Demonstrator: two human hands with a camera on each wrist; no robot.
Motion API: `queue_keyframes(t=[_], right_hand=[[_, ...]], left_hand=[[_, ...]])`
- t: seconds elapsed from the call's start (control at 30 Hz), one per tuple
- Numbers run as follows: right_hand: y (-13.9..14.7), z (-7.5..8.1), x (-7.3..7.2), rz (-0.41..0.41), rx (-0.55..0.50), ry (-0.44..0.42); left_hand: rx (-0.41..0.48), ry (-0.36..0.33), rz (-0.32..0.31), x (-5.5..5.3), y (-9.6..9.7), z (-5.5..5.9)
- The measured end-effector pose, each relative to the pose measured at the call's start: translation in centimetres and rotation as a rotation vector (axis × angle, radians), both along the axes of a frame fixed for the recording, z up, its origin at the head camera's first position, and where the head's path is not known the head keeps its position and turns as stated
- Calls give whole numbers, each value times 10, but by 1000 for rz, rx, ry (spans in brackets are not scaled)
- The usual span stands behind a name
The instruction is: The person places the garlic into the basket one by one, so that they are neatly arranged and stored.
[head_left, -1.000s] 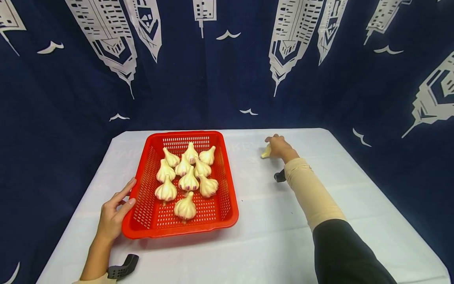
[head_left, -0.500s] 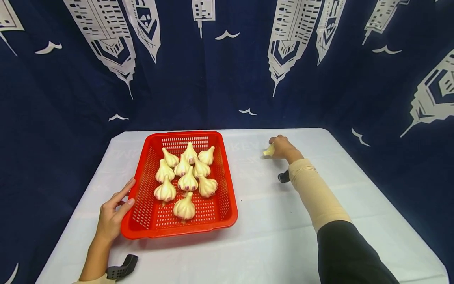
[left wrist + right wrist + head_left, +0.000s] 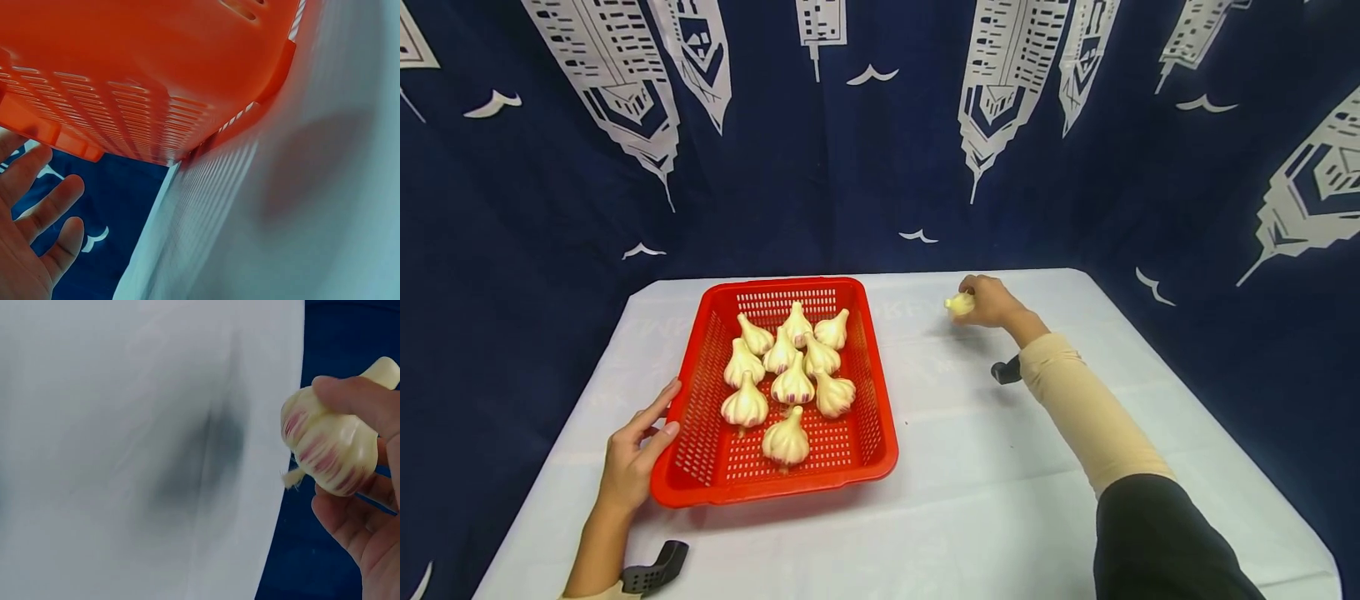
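In the head view, my right hand [image 3: 995, 303] holds a garlic bulb [image 3: 958, 304] above the table's back right part. The right wrist view shows the bulb's purple streaks, with the thumb on one side and fingers on the other. My left hand [image 3: 628, 462] touches the left rim of a red plastic basket [image 3: 775, 493], thumb and forefinger both at the edge. Its other fingers [image 3: 53, 203] are spread and nearly straight below the rim in the left wrist view. Several garlic bulbs [image 3: 792, 386] lie inside the basket; the nearest bulb [image 3: 786, 437] sits slightly apart.
A white cloth [image 3: 955, 500] covers the table under the basket. Behind and at the sides hangs a navy curtain [image 3: 850, 167] printed with white buildings. Black wrist-worn devices [image 3: 655, 567] show at both wrists.
My right hand has lifted the garlic bulb off the table, and more of the bulb now shows. The left hand stays at the basket rim. The head view has shifted slightly.
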State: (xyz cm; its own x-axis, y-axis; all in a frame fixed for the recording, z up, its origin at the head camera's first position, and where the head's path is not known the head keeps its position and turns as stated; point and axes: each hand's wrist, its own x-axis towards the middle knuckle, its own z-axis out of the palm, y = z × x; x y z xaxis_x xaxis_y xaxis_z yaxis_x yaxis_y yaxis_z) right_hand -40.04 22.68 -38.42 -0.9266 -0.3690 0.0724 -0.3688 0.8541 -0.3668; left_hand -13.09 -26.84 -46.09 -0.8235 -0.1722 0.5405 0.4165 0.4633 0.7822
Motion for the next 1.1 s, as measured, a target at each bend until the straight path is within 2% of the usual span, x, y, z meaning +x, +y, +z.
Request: queue_keyframes(t=[0.13, 0.37, 0.7, 0.87, 1.1], right_hand=[[-2, 4, 5, 13, -39, 43], [-10, 14, 17, 22, -108, 41], [-31, 29, 39, 173, -230, 53], [-40, 35, 48, 235, -237, 60], [-52, 47, 58, 274, -242, 81]], left_hand=[[8, -4, -7, 1, 0, 0], [10, 7, -11, 1, -1, -1], [4, 10, -9, 1, 0, -1], [4, 5, -4, 1, 0, -2], [2, 5, -3, 1, 0, -1]])
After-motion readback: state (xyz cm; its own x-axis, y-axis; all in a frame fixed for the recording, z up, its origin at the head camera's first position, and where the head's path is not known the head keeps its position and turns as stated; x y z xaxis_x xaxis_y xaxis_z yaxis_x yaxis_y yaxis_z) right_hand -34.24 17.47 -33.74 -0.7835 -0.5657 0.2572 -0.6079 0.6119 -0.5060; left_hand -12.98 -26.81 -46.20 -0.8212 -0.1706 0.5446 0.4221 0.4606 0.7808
